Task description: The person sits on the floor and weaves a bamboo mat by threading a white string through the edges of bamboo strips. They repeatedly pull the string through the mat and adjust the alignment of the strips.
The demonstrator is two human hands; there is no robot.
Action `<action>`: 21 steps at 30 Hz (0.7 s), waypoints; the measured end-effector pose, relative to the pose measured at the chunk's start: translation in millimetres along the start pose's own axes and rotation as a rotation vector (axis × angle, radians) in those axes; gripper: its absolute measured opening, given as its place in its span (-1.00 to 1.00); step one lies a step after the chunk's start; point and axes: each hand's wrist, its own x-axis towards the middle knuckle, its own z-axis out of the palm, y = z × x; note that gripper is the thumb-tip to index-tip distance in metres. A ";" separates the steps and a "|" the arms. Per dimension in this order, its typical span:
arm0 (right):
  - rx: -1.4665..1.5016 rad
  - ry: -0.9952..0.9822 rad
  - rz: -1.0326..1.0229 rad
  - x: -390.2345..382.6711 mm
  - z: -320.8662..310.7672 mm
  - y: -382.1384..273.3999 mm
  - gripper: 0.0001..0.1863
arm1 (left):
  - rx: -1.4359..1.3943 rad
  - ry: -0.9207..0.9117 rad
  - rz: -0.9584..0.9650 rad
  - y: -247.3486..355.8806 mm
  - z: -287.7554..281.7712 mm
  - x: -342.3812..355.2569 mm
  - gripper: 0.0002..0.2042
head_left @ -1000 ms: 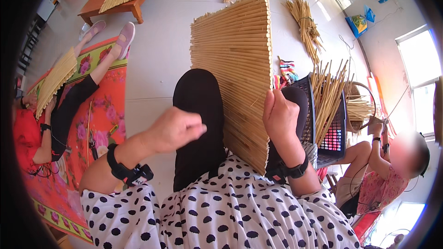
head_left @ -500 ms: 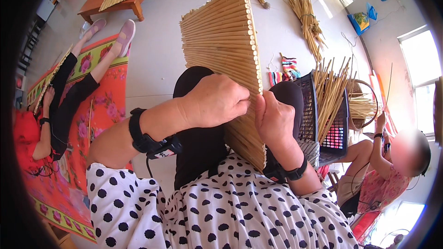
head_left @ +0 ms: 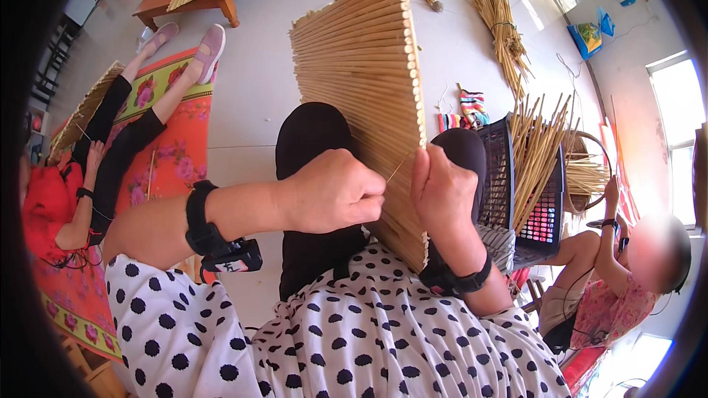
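Since our left hand (head_left: 332,191) holds the thread (head_left: 397,169) out straight, we would do well, as we judge it, to draw it evenly, keep it close to the mat (head_left: 360,66) and brace the edge with our right hand (head_left: 447,186), so that nothing slips or bends. That left hand is curled into a fist, its fingers closed on the thread. The mat stands on edge between our knees (head_left: 313,129). Farther right, our other hand is closed too, thumb and fingers pinched on the mat's edge; whether they also trap the thread there, we cannot tell.
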 end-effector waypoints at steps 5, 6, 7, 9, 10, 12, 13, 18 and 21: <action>-0.035 0.024 -0.013 2.6 1.3 12.4 -0.76 | -0.055 0.036 -0.218 1.2 -47.3 -5.9 -0.62; -0.022 0.005 -0.021 3.1 1.0 10.4 -0.76 | -0.035 0.080 -0.269 2.4 -48.8 0.8 -0.60; -0.009 -0.014 -0.028 2.8 0.6 8.1 -0.76 | -0.013 0.116 -0.207 -4.1 -42.1 6.9 -0.60; 0.015 -0.023 -0.037 2.6 0.4 6.4 -0.76 | 0.069 0.053 -0.166 -1.7 -34.3 19.7 -0.63; 0.031 -0.018 -0.039 2.5 0.4 6.1 -0.76 | 0.110 0.020 -0.145 -1.6 -31.0 25.0 -0.65; 0.053 -0.014 -0.047 -0.5 1.0 2.9 -0.76 | 0.134 0.073 -0.047 -8.1 -18.9 29.8 -0.71; 0.060 -0.012 -0.058 0.3 1.3 -0.4 -0.76 | 0.157 0.102 -0.029 -8.1 -15.4 31.5 -0.73; 0.065 -0.010 -0.068 0.6 1.1 -4.9 -0.77 | 0.230 0.190 -0.020 -3.8 -7.9 31.2 -0.79; 0.069 0.018 -0.079 1.4 3.7 -4.9 -0.77 | -0.040 0.356 -0.119 -0.6 18.3 29.1 -0.81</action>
